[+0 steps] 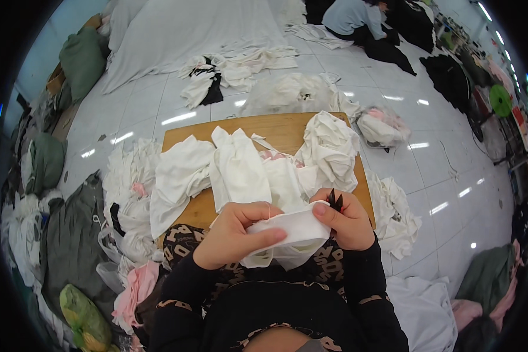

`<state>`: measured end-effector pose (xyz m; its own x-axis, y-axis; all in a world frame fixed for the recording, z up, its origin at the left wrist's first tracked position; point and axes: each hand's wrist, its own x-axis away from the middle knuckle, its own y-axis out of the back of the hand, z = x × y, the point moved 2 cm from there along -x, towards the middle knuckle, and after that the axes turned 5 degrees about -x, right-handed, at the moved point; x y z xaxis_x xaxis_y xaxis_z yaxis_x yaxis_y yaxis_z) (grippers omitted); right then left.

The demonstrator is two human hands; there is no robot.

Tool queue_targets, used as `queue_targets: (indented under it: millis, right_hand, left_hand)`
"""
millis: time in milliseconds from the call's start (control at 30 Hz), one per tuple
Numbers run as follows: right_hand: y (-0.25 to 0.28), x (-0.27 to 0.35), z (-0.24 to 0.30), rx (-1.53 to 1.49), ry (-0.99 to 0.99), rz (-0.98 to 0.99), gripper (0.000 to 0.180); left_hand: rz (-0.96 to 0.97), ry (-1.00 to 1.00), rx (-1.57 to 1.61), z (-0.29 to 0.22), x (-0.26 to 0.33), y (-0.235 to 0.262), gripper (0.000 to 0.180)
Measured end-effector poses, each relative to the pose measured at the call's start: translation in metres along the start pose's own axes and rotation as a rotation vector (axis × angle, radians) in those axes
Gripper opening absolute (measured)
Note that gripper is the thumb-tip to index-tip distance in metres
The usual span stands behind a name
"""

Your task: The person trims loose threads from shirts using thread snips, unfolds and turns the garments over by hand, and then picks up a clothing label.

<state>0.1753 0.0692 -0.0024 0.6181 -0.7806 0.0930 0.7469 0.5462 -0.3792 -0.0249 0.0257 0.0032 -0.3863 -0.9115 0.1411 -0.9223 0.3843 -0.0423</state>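
Observation:
Over my lap I hold a white fabric piece (290, 233) stretched between both hands. My left hand (236, 230) pinches its left end between thumb and fingers. At the other end, my right hand (347, 222) grips the edge with its thumb on top. Small black thread snips (335, 200) stick up from that same right hand, their blades pointing away from me. Just beyond, folded white cloth pieces (239, 167) lie on a low wooden table (264, 127), and a bundled white heap (330, 146) sits at its right.
White garments (129, 205) pile up left of the table, and more white cloth (393, 217) lies at its right. A clear bag with pink and white cloth (383, 127) rests on the tiled floor. Another person (358, 23) sits far off. A green fan (500, 101) stands at right.

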Motion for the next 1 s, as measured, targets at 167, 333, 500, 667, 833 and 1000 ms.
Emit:
queue_targets:
  millis: [167,333,500,667,833,1000]
  right_hand:
    - [-0.013,-0.005,0.0,0.522,0.399,-0.341,0.024]
    - [-0.044,0.028,0.022,1.012,0.532,-0.373,0.037]
    - [-0.055,0.032,0.013,1.18,0.599,-0.4,0.038]
    - [-0.053,0.034,0.015,1.252,0.648,-0.427,0.038]
    - [-0.052,0.035,0.015,1.268,0.648,-0.422,0.038]
    - [-0.053,0.036,0.016,1.315,0.659,-0.434,0.038]
  left_hand:
    - [-0.149,0.083,0.313,0.005,0.009,-0.005,0.025]
    - [-0.201,0.024,0.473,0.009,0.009,-0.013,0.024]
    - [-0.17,-0.033,0.312,0.012,0.008,-0.021,0.023]
    - [-0.218,-0.163,0.113,0.007,0.007,-0.026,0.02]
    - [-0.228,-0.163,0.094,0.004,0.006,-0.028,0.019]
    - [-0.221,-0.18,0.059,0.004,0.006,-0.029,0.018]
